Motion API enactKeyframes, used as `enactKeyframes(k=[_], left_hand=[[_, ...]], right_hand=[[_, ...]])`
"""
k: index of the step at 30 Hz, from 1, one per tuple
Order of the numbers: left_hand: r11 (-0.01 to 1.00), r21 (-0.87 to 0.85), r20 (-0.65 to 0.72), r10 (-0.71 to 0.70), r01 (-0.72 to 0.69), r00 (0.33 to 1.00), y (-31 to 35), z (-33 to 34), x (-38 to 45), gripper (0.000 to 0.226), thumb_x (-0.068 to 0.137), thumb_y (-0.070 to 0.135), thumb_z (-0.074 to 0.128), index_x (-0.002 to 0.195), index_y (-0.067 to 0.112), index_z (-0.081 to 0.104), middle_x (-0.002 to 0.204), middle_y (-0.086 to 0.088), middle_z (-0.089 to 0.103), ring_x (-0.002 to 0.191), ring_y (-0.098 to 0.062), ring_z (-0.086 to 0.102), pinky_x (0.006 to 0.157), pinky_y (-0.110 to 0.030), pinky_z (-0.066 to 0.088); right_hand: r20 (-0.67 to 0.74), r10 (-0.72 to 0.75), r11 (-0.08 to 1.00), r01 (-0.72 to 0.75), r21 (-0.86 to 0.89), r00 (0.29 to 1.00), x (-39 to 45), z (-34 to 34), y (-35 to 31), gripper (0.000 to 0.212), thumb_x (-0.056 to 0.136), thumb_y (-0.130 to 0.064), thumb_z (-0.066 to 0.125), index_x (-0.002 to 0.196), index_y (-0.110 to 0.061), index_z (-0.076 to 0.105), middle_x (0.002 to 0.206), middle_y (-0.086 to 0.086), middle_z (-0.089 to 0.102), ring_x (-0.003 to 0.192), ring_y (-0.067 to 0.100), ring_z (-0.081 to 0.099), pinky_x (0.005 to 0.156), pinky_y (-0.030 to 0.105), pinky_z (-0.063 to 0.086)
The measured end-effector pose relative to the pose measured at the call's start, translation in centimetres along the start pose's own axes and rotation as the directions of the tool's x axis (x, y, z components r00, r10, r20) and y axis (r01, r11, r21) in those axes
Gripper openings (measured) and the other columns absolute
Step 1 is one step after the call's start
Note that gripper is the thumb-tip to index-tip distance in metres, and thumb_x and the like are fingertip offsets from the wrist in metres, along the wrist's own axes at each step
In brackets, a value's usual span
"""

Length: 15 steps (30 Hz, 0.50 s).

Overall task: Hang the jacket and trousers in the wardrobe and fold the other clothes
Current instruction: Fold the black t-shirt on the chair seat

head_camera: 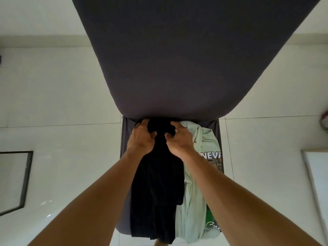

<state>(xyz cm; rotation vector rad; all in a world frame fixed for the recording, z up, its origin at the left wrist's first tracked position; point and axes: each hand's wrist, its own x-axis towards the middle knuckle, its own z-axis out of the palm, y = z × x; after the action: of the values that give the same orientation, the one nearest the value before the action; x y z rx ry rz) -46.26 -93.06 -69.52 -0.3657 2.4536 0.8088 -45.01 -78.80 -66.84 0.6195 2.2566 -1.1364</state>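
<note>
Head view: left hand [141, 137] and right hand [179, 139] grip black garment [156, 183] on chair [126, 132]; green T-shirt [197, 201] alongside, nothing folded yet.

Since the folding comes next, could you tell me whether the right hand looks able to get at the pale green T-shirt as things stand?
Probably yes. The right hand has its grip on the black garment, and the pale green T-shirt lies uncovered right beside it on the chair seat, with nothing between them; it would first have to let go.
</note>
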Motion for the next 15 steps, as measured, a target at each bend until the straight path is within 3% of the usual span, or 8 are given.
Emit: enactKeyframes(k=[2, 5, 7, 9, 13, 15], left_hand=[[1.000, 0.028, -0.033, -0.003, 0.004, 0.999, -0.4, 0.4, 0.7, 0.043, 0.094, 0.027, 0.062, 0.137, 0.024, 0.055, 0.132, -0.008, 0.062, 0.116, -0.032, 0.060, 0.088, -0.042, 0.053], [0.999, 0.045, -0.076, 0.004, -0.001, 0.997, -0.7, 0.6, 1.1, 0.010, 0.093, 0.025, 0.063, 0.098, 0.019, 0.069, 0.101, -0.007, 0.069, 0.097, -0.032, 0.065, 0.069, -0.034, 0.047], [1.000, 0.018, -0.080, 0.017, -0.015, 0.997, -0.6, 0.4, 0.5, 0.015, 0.093, 0.023, 0.061, 0.078, 0.023, 0.062, 0.084, -0.004, 0.066, 0.088, -0.032, 0.064, 0.066, -0.033, 0.046], [1.000, -0.007, -0.074, 0.023, -0.024, 0.997, -0.4, -0.3, -1.0, 0.014, 0.092, 0.020, 0.058, 0.081, 0.022, 0.065, 0.085, -0.001, 0.067, 0.086, -0.029, 0.064, 0.071, -0.037, 0.052], [0.998, -0.028, -0.084, 0.060, -0.063, 0.995, -0.1, -2.8, -5.7, 0.020, 0.089, 0.013, 0.052, 0.078, 0.018, 0.069, 0.076, 0.003, 0.064, 0.079, -0.026, 0.062, 0.071, -0.039, 0.055], [0.994, -0.048, -0.105, 0.089, -0.095, 0.990, 0.1, -4.1, -8.8, 0.021, 0.088, 0.014, 0.053, 0.073, 0.018, 0.068, 0.076, 0.001, 0.064, 0.077, -0.025, 0.061, 0.072, -0.038, 0.054]], right_hand=[[-0.036, 0.006, 0.999, -0.005, 0.042, 0.999, 0.7, 0.6, 0.3, 0.045, 0.096, -0.025, 0.065, 0.140, -0.020, 0.055, 0.121, 0.004, 0.066, 0.091, 0.010, 0.062, 0.081, 0.016, 0.042], [-0.135, 0.030, 0.986, -0.007, 0.165, 0.990, 1.4, 1.1, 0.7, 0.032, 0.088, -0.027, 0.076, 0.117, -0.015, 0.071, 0.097, -0.003, 0.070, 0.087, 0.010, 0.067, 0.087, 0.023, 0.053], [-0.165, 0.068, 0.965, -0.023, 0.261, 0.984, 1.1, 1.0, 0.8, 0.019, 0.083, -0.023, 0.081, 0.099, -0.017, 0.074, 0.073, -0.010, 0.065, 0.070, 0.003, 0.065, 0.079, 0.020, 0.055], [-0.169, 0.096, 0.948, -0.038, 0.316, 0.981, -0.3, 0.5, 0.7, 0.017, 0.079, -0.017, 0.084, 0.089, -0.022, 0.070, 0.065, -0.010, 0.061, 0.061, 0.003, 0.061, 0.068, 0.018, 0.054], [-0.098, 0.109, 0.905, -0.059, 0.421, 0.989, -4.7, -1.5, 0.2, 0.042, 0.077, -0.004, 0.081, 0.110, -0.021, 0.061, 0.068, -0.005, 0.056, 0.064, 0.012, 0.062, 0.075, 0.037, 0.062], [-0.020, 0.126, 0.851, -0.098, 0.515, 0.992, -7.5, -2.9, -0.3, 0.044, 0.078, 0.003, 0.079, 0.112, -0.017, 0.060, 0.072, -0.001, 0.058, 0.064, 0.014, 0.062, 0.077, 0.040, 0.062]])
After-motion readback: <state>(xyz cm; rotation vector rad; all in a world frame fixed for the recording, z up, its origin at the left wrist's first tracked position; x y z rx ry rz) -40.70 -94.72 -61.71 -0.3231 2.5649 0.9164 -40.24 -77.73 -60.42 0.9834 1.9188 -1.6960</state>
